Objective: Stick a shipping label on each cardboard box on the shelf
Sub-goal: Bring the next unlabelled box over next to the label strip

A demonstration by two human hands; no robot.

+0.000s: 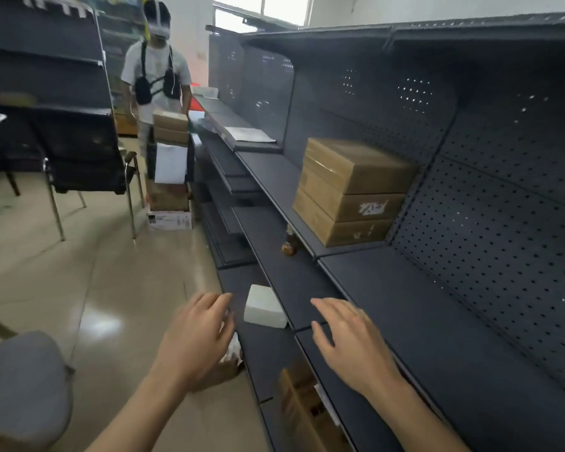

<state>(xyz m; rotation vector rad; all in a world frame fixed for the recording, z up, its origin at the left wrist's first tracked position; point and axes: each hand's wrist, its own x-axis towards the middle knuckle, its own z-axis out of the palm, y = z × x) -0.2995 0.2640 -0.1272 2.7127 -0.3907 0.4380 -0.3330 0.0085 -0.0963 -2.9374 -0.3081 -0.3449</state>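
Observation:
A stack of three brown cardboard boxes (349,190) stands on the dark grey shelf (421,308), against the pegboard back. A white stack of labels (264,306) lies on a lower shelf board, between my two hands. My left hand (198,337) hovers just left of the label stack, fingers curled over a small white and red item that is mostly hidden. Over the shelf's front edge, to the right of the labels, my right hand (353,340) has its fingers spread and holds nothing. Another cardboard box (304,409) sits on a lower shelf under my right arm.
A small brown bottle (288,244) stands on the lower shelf below the boxes. A person (157,79) stands at the far end of the aisle behind stacked boxes (170,164). Black chairs (85,151) are at the left, a grey seat (20,386) at bottom left.

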